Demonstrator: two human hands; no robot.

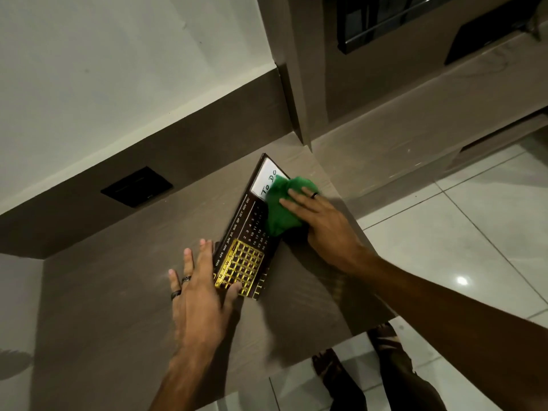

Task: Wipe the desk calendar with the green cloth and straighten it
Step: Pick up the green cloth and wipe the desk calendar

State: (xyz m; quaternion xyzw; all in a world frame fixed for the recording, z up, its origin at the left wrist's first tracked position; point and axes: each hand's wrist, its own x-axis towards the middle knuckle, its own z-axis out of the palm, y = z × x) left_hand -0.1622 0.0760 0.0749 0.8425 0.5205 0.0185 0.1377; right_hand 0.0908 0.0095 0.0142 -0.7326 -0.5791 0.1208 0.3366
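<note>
A dark brown desk calendar (241,232) lies at an angle on the brown desk top (118,307). It has white month names and dates, a gold sliding grid near its lower end, and a white "To Do" panel at its far end. My left hand (201,289) presses flat on the calendar's lower left corner, thumb over the gold grid. My right hand (323,223) holds a bunched green cloth (281,209) against the calendar's right side, between the dates and the white panel. The cloth hides part of that panel.
A black wall socket plate (137,186) sits on the brown back panel to the left. The desk's right edge (370,262) drops to a white tiled floor (474,221). My feet (326,363) show below the desk's front edge. A brown cabinet (385,93) stands behind.
</note>
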